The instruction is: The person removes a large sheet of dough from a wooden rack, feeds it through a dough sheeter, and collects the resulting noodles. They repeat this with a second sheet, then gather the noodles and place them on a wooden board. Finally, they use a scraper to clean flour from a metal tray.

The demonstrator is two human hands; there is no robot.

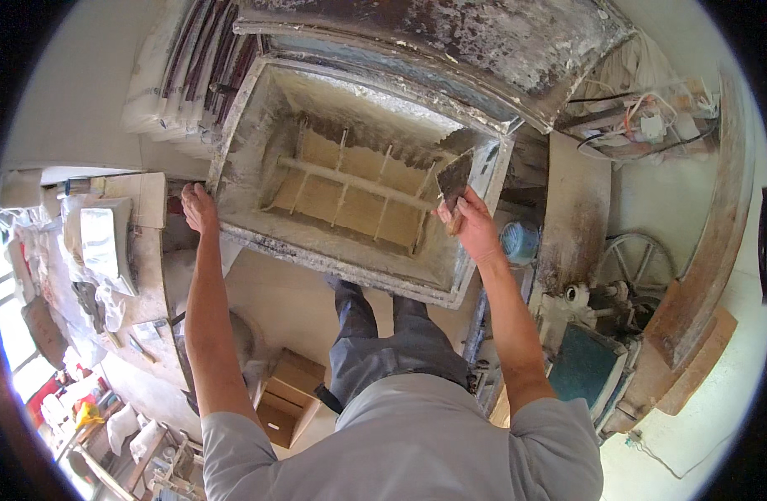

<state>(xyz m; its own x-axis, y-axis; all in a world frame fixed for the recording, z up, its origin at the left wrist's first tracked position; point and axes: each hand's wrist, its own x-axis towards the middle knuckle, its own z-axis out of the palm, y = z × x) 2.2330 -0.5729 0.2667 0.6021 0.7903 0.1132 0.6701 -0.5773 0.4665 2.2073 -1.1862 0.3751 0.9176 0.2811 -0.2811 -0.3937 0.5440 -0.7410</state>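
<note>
In front of me is a deep rectangular box (350, 282), pale and crusted with powder and residue. A light lengthwise bar (342, 177) with several thin cross rods spans its yellowish floor. My right hand (474, 224), over the box's right end, is closed round the short wooden handle of a scraper. The scraper's (455, 177) broad dark blade points up and away from me, near the right inner wall. My left hand (200, 209) is at the left outer edge of the box with its fingers curled against the rim; its fingertips are partly hidden.
Beyond the box stands a stained raised lid (517, 50). A stack of pale covered panels (179, 83) is at the far left. On the right are a blue-tinted clear container (519, 242), a plank (574, 200) and a spoked wheel (638, 263). A cardboard box (292, 388) sits by my legs.
</note>
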